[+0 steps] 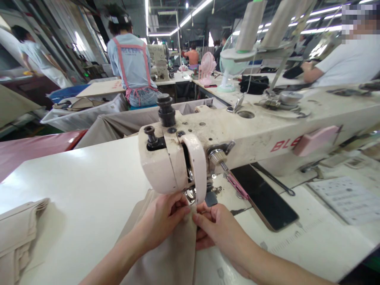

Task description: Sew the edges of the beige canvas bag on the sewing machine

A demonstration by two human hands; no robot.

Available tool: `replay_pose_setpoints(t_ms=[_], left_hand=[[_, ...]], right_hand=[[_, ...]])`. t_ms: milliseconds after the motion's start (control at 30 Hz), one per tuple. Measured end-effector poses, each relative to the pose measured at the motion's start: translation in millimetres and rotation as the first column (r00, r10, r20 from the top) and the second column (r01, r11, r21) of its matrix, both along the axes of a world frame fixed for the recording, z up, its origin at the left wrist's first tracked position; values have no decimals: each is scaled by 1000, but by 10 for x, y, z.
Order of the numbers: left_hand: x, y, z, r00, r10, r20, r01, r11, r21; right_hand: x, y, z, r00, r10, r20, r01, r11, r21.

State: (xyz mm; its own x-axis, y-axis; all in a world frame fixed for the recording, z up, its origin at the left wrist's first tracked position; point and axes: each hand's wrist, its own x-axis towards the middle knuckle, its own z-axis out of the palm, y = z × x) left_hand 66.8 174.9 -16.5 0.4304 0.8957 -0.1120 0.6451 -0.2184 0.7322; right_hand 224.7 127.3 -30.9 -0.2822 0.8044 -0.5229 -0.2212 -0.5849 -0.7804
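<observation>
A beige fabric piece [175, 257] lies under the head of a white sewing machine [166, 166] and hangs toward me. My left hand [166, 213] pinches the cloth just left of the presser foot [190, 194], thumb and fingers together. On the other side, my right hand [210, 223] grips the right edge of the same cloth, thumb on top and fingers curled below. Both thumbs are close together in front of the foot. The needle itself is hard to make out behind the machine's guard.
Folded beige fabric [20, 233] is stacked at the left. Right of the machine head lie a black phone [264, 198], pink thread snips [237, 186] and a paper sheet [346, 198]. Thread cones [251, 25] stand above. Beyond, a person in a pink apron [133, 59] sits among bins and fans.
</observation>
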Motion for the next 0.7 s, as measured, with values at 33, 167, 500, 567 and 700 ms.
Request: replay_pose_setpoints(t_ms=[33, 167, 500, 567, 700], left_hand=[[3, -5, -22, 1000, 31, -3, -31, 1000, 4], [35, -35, -44, 982, 184, -39, -183, 983, 23], [131, 21, 35, 937, 320, -141, -337, 935, -115], [159, 48, 44, 932, 332, -147, -352, 925, -145], [199, 93, 92, 923, 355, -148, -378, 909, -176]], right_hand=[[-31, -54, -36, 1000, 19, -11, -19, 1000, -22], [-142, -273, -203, 994, 110, -17, -110, 994, -18], [-26, -205, -142, 995, 101, -13, -101, 995, 2], [-20, -199, -129, 995, 100, -23, -100, 995, -3], [-26, -182, -137, 995, 94, -41, -95, 995, -12]])
